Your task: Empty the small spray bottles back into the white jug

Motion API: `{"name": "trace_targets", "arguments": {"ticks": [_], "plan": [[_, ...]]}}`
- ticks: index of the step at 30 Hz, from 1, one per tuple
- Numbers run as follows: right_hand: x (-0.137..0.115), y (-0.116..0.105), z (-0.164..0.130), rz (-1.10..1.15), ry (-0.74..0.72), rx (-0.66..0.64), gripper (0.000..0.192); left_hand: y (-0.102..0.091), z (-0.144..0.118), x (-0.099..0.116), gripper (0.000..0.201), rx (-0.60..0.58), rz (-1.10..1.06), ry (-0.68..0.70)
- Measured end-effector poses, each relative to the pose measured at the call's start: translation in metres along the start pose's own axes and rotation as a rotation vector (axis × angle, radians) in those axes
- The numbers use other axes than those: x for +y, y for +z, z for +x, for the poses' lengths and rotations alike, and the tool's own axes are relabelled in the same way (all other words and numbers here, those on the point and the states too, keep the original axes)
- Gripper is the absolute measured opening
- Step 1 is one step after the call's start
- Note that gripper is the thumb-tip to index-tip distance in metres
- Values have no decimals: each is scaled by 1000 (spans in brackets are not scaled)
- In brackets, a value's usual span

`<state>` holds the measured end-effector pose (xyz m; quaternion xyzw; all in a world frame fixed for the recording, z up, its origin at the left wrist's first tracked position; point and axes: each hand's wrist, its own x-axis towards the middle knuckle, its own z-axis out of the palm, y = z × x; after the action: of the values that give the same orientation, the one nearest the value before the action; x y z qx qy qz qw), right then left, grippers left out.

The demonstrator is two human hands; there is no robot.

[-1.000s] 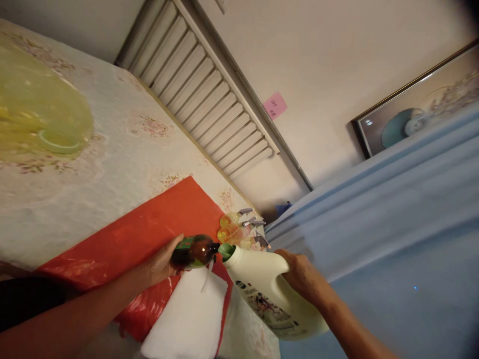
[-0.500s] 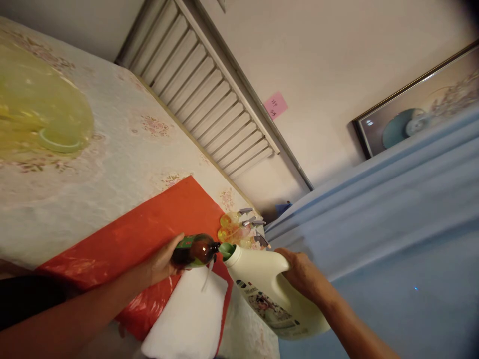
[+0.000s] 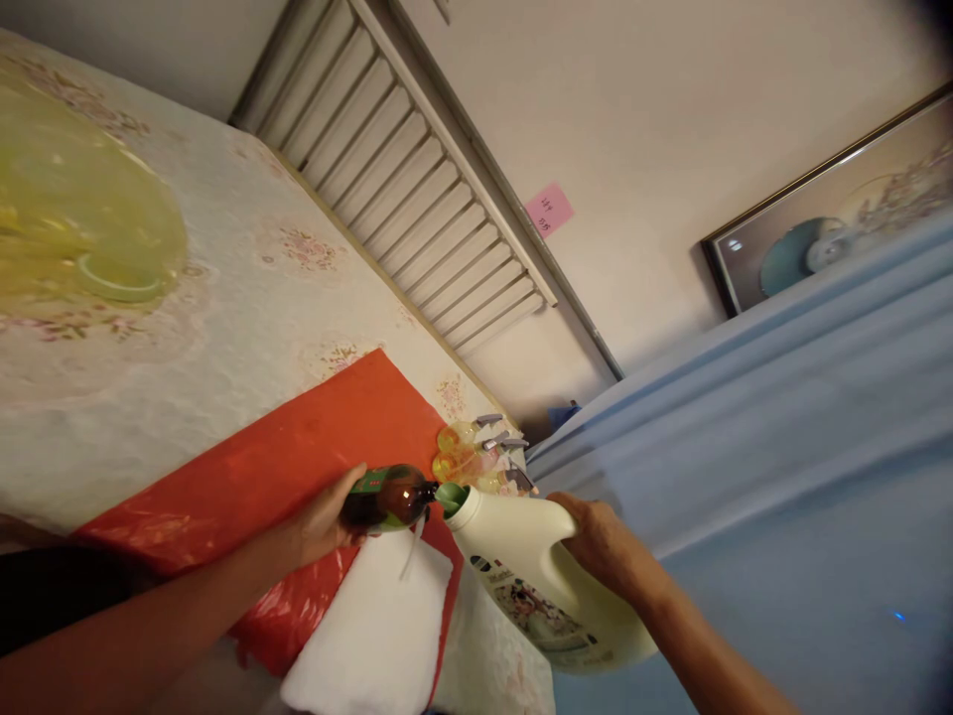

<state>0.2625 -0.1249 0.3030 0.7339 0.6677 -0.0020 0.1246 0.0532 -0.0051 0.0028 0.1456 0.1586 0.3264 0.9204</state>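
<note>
My left hand point(image 3: 332, 516) is wrapped round a dark brown bottle point(image 3: 391, 497) with a green label. The bottle's narrow neck meets the green spout of a large cream-coloured jug point(image 3: 521, 536). Fingers of my right hand point(image 3: 600, 536) are closed on the jug's handle, and the jug is tilted with its mouth toward the bottle. Whether liquid runs between the two cannot be made out. Below the bottle lies a folded white towel point(image 3: 379, 636), partly over a red plastic sheet point(image 3: 298, 457).
Several clear spray bottles point(image 3: 462, 462) with yellowish liquid stand just beyond the bottle and jug. A yellow plastic bag point(image 3: 81, 199) lies on the flowered tablecloth point(image 3: 245, 288). A white radiator point(image 3: 417, 189) and a blue curtain point(image 3: 781, 447) border the table; a pink note point(image 3: 549, 210) is on the wall.
Almost nothing differs. Both hands keep their hold, and the bottle and jug stay mouth to mouth in nearly the same place.
</note>
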Motion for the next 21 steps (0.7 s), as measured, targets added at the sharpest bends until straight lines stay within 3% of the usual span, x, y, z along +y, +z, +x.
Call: {"name": "trace_targets", "arguments": {"ticks": [21], "plan": [[-4,-3,-2,-7,17,14,23,-1,0,0,58,-18,16,-12]]}}
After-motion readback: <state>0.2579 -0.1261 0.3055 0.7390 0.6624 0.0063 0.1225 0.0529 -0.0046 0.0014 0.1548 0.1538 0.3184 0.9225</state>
